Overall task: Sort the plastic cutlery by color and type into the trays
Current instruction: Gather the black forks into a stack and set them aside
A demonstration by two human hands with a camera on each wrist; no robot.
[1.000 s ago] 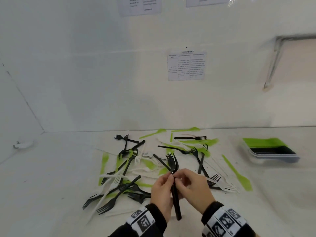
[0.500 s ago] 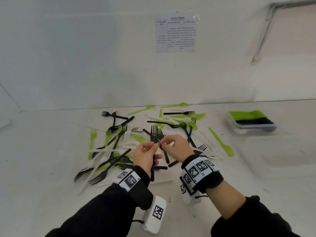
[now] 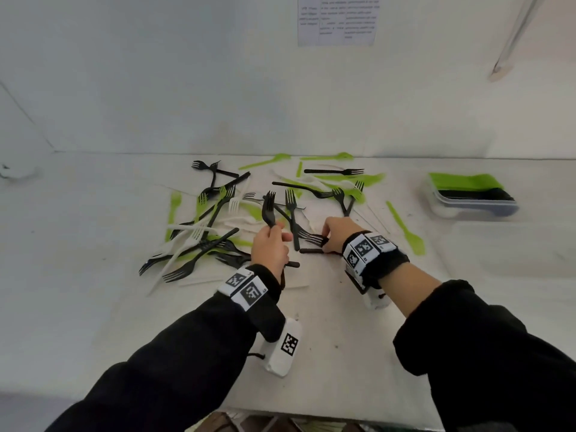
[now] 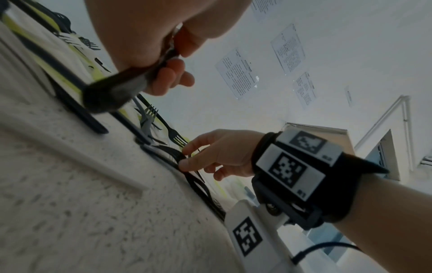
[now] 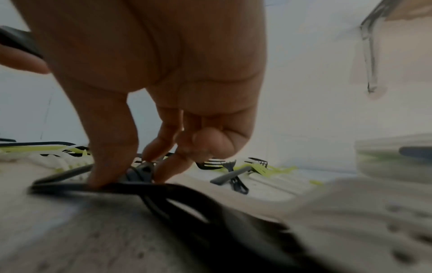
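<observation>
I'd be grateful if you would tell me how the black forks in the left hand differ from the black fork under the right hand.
The bunch of black forks is lifted off the table, tines up, gripped in the left hand. The single black fork lies flat on the table, tines pointing left, with the right hand pinching it at its head. Both are black plastic forks.

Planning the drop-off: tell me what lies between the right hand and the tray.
Head view: a green spoon on bare table, between right hand and tray.
</observation>
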